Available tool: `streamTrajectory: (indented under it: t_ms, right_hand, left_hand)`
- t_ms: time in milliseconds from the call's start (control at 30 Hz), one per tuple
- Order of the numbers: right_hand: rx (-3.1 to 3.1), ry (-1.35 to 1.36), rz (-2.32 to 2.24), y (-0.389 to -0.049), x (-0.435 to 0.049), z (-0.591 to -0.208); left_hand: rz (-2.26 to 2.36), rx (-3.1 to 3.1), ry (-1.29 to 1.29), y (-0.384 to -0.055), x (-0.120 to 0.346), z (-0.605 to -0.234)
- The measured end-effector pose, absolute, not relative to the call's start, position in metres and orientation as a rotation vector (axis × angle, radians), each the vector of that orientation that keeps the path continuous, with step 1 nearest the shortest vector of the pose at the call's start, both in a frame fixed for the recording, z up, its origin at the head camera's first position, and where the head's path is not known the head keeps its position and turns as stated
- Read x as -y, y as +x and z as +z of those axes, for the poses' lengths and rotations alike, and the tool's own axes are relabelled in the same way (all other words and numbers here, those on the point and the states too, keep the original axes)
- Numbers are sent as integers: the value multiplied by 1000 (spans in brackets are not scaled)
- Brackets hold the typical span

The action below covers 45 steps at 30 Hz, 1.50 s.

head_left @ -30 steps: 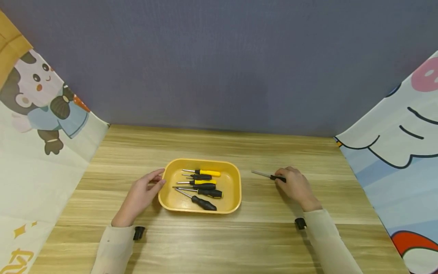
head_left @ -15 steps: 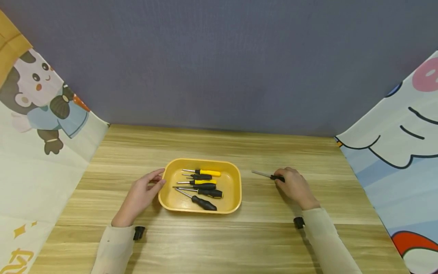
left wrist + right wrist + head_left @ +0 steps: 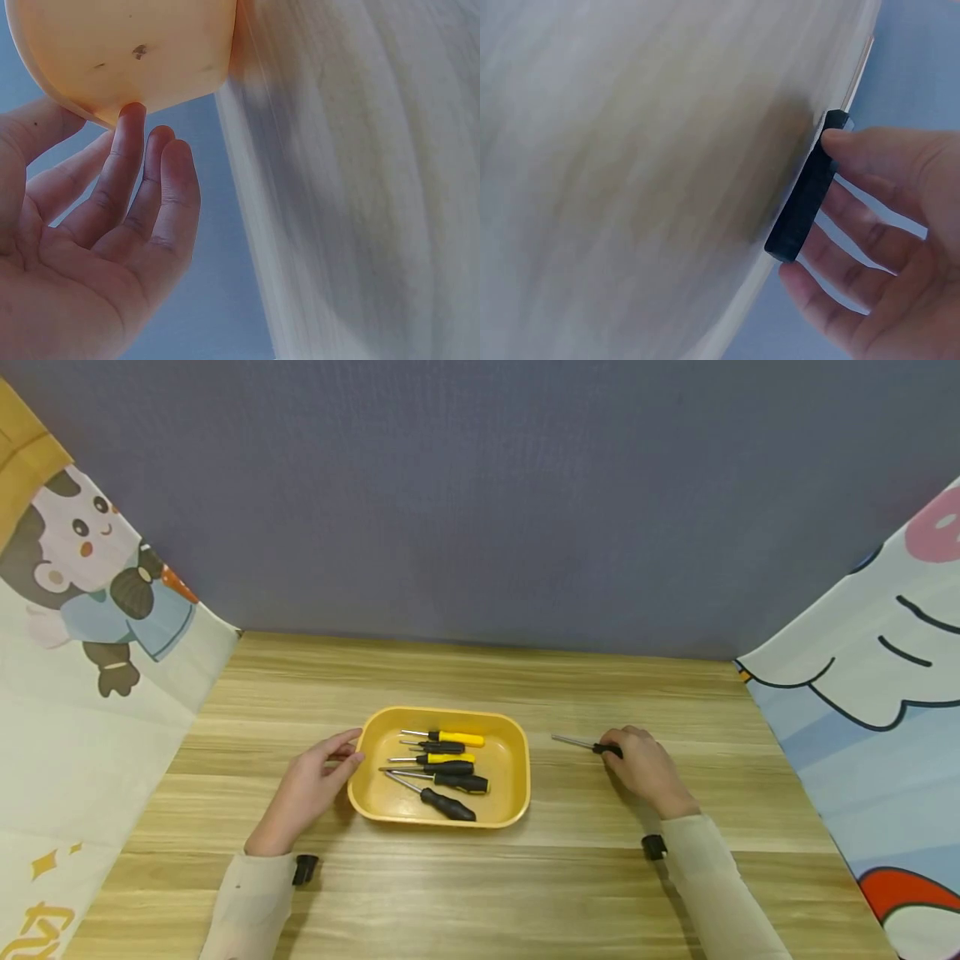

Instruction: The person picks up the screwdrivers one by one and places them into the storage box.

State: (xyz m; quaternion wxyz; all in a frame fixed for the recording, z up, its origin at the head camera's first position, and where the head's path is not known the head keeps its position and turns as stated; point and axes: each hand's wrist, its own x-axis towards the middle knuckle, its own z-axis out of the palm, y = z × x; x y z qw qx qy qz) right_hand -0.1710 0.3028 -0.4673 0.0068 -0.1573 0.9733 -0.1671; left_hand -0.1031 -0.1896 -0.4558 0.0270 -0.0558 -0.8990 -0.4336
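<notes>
In the head view my right hand (image 3: 643, 767) pinches a screwdriver by its black handle (image 3: 806, 191). Its silver shaft (image 3: 573, 741) lies low over the table, pointing left towards a shallow yellow tray (image 3: 513, 777). My left hand (image 3: 313, 787) holds the tray's left rim; in the left wrist view the thumb (image 3: 49, 127) reaches over the rim and a fingertip (image 3: 132, 116) touches the outer wall. Inside the tray several screwdrivers lie side by side, shafts to the left: a yellow-handled one (image 3: 461, 739) at the back and a black-handled one (image 3: 448, 805) at the front.
The tray and both hands are on a wood-grain table (image 3: 465, 893). Behind it rises a grey-blue partition (image 3: 480, 527). Cartoon-printed panels flank the table, a left panel (image 3: 82, 760) and a right panel (image 3: 885, 752).
My right hand has shifted very slightly to the left along the screwdriver's handle. The left hand, the tray and its contents stay in place.
</notes>
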Motion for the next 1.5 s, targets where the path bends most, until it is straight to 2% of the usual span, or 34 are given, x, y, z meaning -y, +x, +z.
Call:
streamTrajectory:
  t_ms: [267, 567, 800, 1100, 1500]
  right_hand:
    - [-3118, -607, -556, -168, -293, -454]
    - [-3185, -744, -554, -164, -263, -418]
    - [-3205, -901, -531, -166, -225, -390]
    - [-3158, -1020, -419, -170, -166, -373]
    - [-2970, -1092, -283, -183, -94, -372]
  left_hand:
    - [-1356, 2787, -169, -102, 190, -454]
    - [-1352, 2799, -175, -103, 189, -453]
    - [-1345, 2784, -192, -103, 190, -453]
    - [-1353, 2786, -190, -103, 190, -453]
    - [-1359, 2782, -180, -104, 189, -454]
